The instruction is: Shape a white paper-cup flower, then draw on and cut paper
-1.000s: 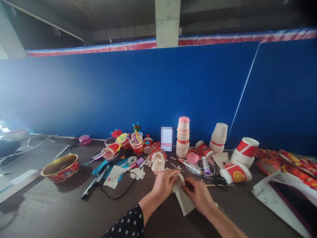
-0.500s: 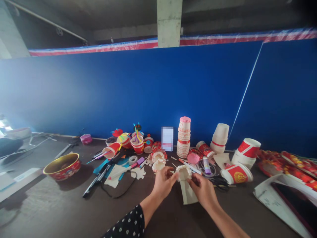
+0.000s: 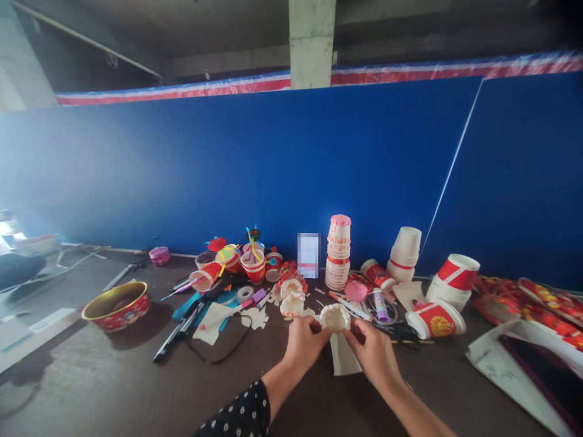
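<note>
Between my two hands is a white cut-down paper cup piece (image 3: 334, 317) with a notched, frilled rim. My left hand (image 3: 306, 345) is closed, thumb and fingers pinching its lower left edge. On the opposite side, my right hand (image 3: 374, 353) grips the lower right edge in the same way. Beneath it lies a pale strip of paper (image 3: 345, 358) on the dark table. Just beyond my left hand stand two similar frilled pieces, a nearer one (image 3: 292, 304) and a farther one (image 3: 290, 287).
A tall cup stack (image 3: 337, 258) stands behind my hands. Right of it lie a glue stick (image 3: 380, 305), black scissors (image 3: 405, 335) and a tipped red-and-white cup (image 3: 436, 320). Leftward are decorated cups (image 3: 253, 267), pens (image 3: 180, 328), a roll of tape (image 3: 245, 295) and a gold-lined bowl (image 3: 117, 308).
My left hand has come slightly right and lower, its thumb now on the cup piece's lower edge. The cup piece has shifted slightly left, its opening turned more toward me.
</note>
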